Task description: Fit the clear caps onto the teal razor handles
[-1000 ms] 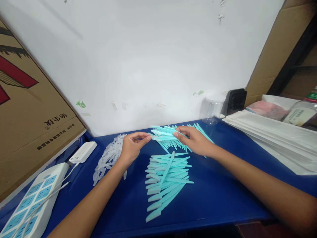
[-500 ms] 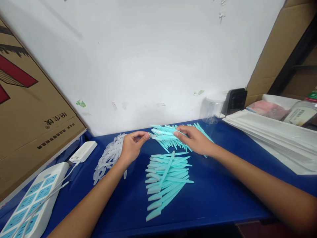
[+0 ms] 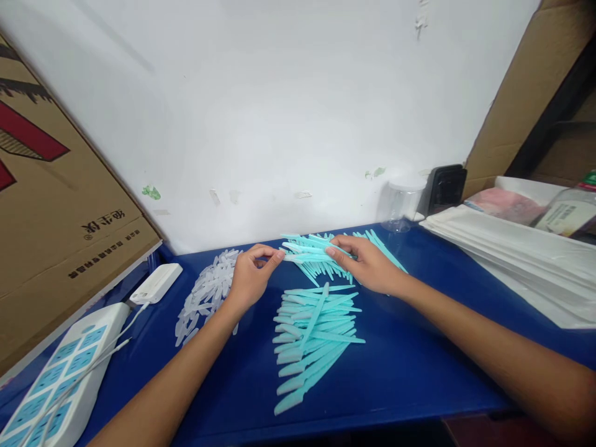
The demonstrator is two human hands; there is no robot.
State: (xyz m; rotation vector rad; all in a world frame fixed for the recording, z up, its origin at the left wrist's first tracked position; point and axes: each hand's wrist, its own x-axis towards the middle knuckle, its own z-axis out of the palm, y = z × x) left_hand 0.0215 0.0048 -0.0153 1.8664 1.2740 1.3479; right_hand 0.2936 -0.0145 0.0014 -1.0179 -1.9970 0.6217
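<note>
**Both hands stay almost where they were, around the same turquoise sticks**

Compared with half a second earlier, very little is different: the camera view has turned slightly, and the two hands keep nearly the same pose. The right hand is closed, its thumb and fingers gripping a few turquoise sticks by their right part. The left hand has thumb and forefinger pinched together at the pale tip of the lower stick; whether it pulls or pushes, one cannot tell. The held sticks are above the blue table, before the rear heap. Their pale ends point to the left, spread a little like a fan. The lower stick has its long axis nearly level across the view, while the upper one slopes down to the right. Nearer lies the front pile, and on the left are translucent pieces
</note>
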